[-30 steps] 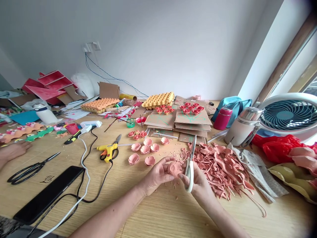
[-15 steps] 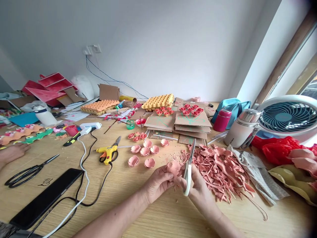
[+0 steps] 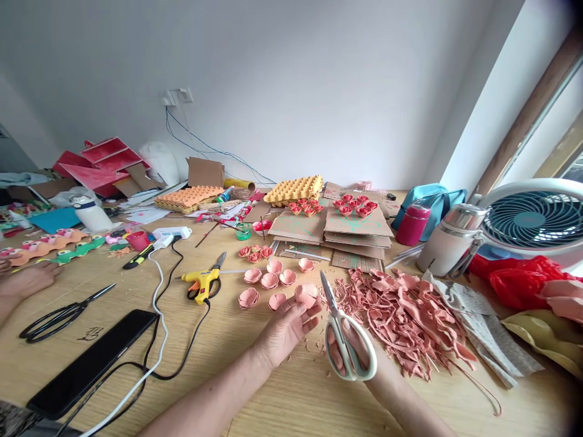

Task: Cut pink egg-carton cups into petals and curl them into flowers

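Observation:
My left hand (image 3: 285, 328) pinches a small pink paper flower cup (image 3: 306, 295) at its fingertips, just right of several finished pink cups (image 3: 268, 280) on the wooden table (image 3: 282, 394). My right hand (image 3: 353, 355) has its fingers through the white handles of a pair of scissors (image 3: 344, 337), whose closed blades point up and to the left, clear of the cup. A heap of pink offcuts (image 3: 405, 309) lies directly to the right of that hand.
A yellow glue gun (image 3: 203, 280), black scissors (image 3: 59, 314), a dark phone (image 3: 91, 361) and cables lie to the left. Another person's hand (image 3: 27, 279) rests at the far left. Cardboard stacks (image 3: 334, 227) with red flowers, a steel flask (image 3: 449, 240) and a fan (image 3: 532, 218) stand behind.
My hands have drawn apart: the left carried the pink cup up towards the finished cups, and the right swung the scissors away so the blades tilt left.

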Available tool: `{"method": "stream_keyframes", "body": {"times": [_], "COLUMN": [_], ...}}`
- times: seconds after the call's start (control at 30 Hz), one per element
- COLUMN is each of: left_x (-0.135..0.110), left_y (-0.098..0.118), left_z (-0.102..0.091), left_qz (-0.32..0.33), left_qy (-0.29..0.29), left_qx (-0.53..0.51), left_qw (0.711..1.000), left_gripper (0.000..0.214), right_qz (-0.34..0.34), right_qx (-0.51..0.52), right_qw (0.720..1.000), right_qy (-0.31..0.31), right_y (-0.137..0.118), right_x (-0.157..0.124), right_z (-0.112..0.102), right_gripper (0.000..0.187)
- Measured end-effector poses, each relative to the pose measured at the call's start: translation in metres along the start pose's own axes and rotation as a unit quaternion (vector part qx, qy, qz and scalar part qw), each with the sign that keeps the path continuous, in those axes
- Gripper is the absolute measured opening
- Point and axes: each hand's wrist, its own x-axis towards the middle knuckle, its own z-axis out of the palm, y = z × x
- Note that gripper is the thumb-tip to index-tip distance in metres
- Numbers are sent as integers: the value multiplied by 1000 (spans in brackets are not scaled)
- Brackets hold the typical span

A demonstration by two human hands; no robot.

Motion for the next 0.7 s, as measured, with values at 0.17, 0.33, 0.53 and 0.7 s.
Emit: {"method": "stream_keyframes", "body": {"times": [0.17,0.33,0.53,0.7], "left_x": [1,1,-2,-3], "left_y": [-2,-2,-3,-4], "left_z": [-2,1,8,8], "left_qz": [18,17,9,16], "left_qy": [42,41,27,1], "left_qx": [-20,-36,-43,-27], "left_qw": [999,998,999,1000], "left_gripper": [25,29,32,29], "right_qz": [-60,-73,-74,-62], "right_qx": [-257,-359,-383,-373], "right_qw": [962,928,920,925], "right_qy": [67,69,49,28], "right_y": [-8,-5,5,5], "right_x": [-2,-2,1,1], "right_z": [-4,-1,-3,-4], "right_gripper": [41,27,20,18]}}
